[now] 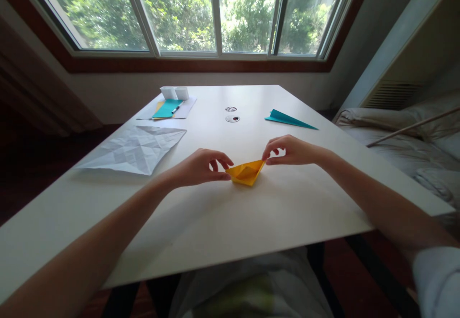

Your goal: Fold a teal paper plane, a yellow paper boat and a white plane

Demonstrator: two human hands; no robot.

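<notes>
A small folded orange paper boat (246, 172) sits on the white rectangular worktop (251, 212), about midway across it and toward the person's side. Both hands are on it. The left hand (199, 167) pinches the boat's left pointed end between thumb and fingertips, with the other fingers curled above. The right hand (290, 150) pinches the right pointed end in the same way, thumb below and index finger on top. Both hands are closed on the paper, and the boat spans the gap between them, its open hollow facing up and its lower edge resting on the worktop. Both forearms are bare and reach in from the lower corners of the view; a pale sleeve shows at the bottom right.

To the left of the boat, well apart from it, lies a large white sheet of creased paper (134, 149), unfolded and marked with many fold lines. Farther back on the left is a flat stack of paper with a teal sheet (167, 109) on top, a pen (175, 110) lying across it, and two small white folded paper boxes (174, 92) just behind. Near the middle of the far half of the worktop are two small round cable openings (232, 114). To the right of them lies a long, pointed teal folded paper plane (289, 119).

Beyond the worktop a wide window (212, 11) shows green trees. A bed with pale bedding (406, 140) stands to the right.
</notes>
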